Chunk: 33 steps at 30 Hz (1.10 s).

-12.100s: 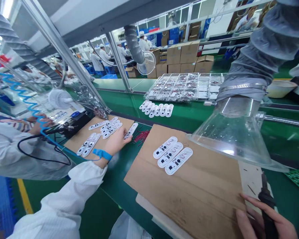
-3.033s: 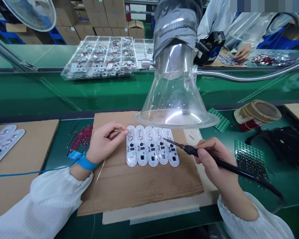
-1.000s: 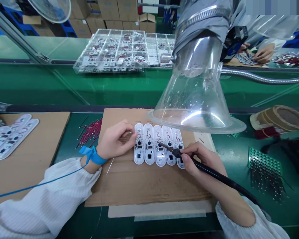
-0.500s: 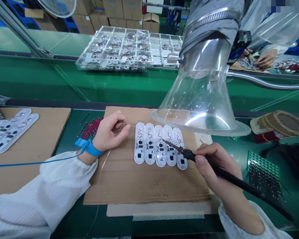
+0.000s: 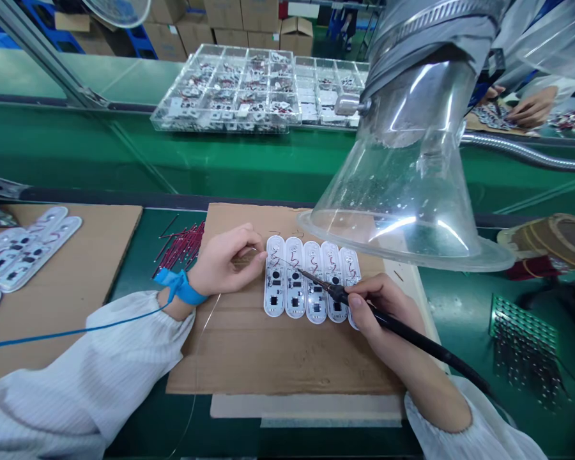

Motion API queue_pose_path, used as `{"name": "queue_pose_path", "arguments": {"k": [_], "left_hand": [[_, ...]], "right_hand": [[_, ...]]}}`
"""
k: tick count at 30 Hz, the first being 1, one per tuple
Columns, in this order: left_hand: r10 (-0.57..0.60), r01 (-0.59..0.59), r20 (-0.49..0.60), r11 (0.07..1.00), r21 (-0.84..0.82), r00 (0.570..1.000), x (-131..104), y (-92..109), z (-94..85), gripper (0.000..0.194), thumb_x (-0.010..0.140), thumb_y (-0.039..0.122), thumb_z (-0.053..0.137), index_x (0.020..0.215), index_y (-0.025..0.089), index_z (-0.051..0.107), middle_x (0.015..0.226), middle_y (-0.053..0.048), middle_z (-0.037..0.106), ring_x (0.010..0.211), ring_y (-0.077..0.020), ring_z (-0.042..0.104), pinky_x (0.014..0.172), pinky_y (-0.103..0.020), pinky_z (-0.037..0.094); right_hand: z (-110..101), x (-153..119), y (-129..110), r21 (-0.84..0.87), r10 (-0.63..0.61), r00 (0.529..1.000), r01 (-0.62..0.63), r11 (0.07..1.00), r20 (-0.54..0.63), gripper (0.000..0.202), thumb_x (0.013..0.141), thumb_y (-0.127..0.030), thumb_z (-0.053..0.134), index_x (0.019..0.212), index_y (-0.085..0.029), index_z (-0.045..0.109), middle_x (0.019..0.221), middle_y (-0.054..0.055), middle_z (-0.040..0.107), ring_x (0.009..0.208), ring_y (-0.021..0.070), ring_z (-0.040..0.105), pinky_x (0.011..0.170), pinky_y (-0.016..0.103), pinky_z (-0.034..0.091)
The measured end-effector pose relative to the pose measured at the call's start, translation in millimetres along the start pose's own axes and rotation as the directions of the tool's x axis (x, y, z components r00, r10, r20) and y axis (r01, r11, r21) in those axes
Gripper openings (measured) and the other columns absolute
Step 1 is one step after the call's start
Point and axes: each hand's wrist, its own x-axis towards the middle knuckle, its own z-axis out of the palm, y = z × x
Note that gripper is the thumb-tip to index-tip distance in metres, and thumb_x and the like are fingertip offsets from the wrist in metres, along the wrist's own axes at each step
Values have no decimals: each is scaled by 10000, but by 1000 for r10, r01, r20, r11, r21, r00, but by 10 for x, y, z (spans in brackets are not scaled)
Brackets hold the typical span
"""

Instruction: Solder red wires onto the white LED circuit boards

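A row of several white, oblong circuit boards [image 5: 275, 291] lies side by side on a cardboard sheet [image 5: 287, 358]. Each carries thin red wires near its far end and dark components below. My right hand [image 5: 388, 313] grips a soldering iron [image 5: 335, 291] like a pen, its tip at the second board from the left. Pinched in my left hand [image 5: 232, 259] is thin solder wire [image 5: 206, 324], which reaches over the leftmost board toward the iron tip and trails down across the cardboard. A blue wrist strap [image 5: 179, 286] circles my left wrist.
A clear fume extraction hood [image 5: 397, 204] hangs above the right boards. Dark red wires [image 5: 181, 248] lie behind my left hand. More boards [image 5: 38, 255] rest at left, a green board [image 5: 524, 326] at right. Parts trays [image 5: 230, 89] stand behind; a co-worker's hands [image 5: 531, 108] show beyond.
The soldering iron tip has shifted left, from about the third board to the second. My left hand has moved in to the leftmost board's edge with the solder wire. The camera view has shifted slightly.
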Motion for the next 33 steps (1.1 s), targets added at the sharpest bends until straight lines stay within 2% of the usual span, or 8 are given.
{"name": "queue_pose_path", "arguments": {"k": [10,15,21,27,33], "left_hand": [[7,-7,78,1000,-3,997,-3,19,14,155,973,110,693,980,233,599,702,85,425,566,-107,413,530,-259,330],[11,-11,8,999,-30,1000,-3,6,11,175,962,95,698,978,233,592,699,83,416,576,-105,415,539,-249,334],[11,-12,-25,1000,-26,1000,3,-1,1,177,958,101,693,955,230,572,703,77,424,576,-107,393,535,-256,315],[26,-27,-19,999,-24,999,-12,-23,13,164,973,112,700,970,222,579,711,83,428,582,-101,394,550,-249,319],[28,-28,-3,999,-21,1000,-7,-12,15,156,979,117,697,971,221,581,708,93,371,577,-100,387,546,-252,301]], "right_hand": [[-23,0,4,-44,-30,999,31,999,22,132,1025,-355,735,925,-271,714,741,-6,778,594,169,741,540,261,544],[-43,-21,39,-43,-40,999,41,998,19,141,1031,-363,743,923,-276,719,743,-9,769,595,162,731,541,258,542],[-35,-80,111,20,-41,995,43,999,-91,195,1075,-436,717,966,-275,723,796,11,758,628,168,707,561,273,554],[35,-31,36,0,-52,998,52,999,-39,182,1060,-404,727,934,-273,708,729,-21,742,569,143,690,528,239,526],[76,4,6,-4,-55,998,55,998,11,129,1029,-351,732,935,-265,714,718,-16,758,578,152,727,540,232,547]]}}
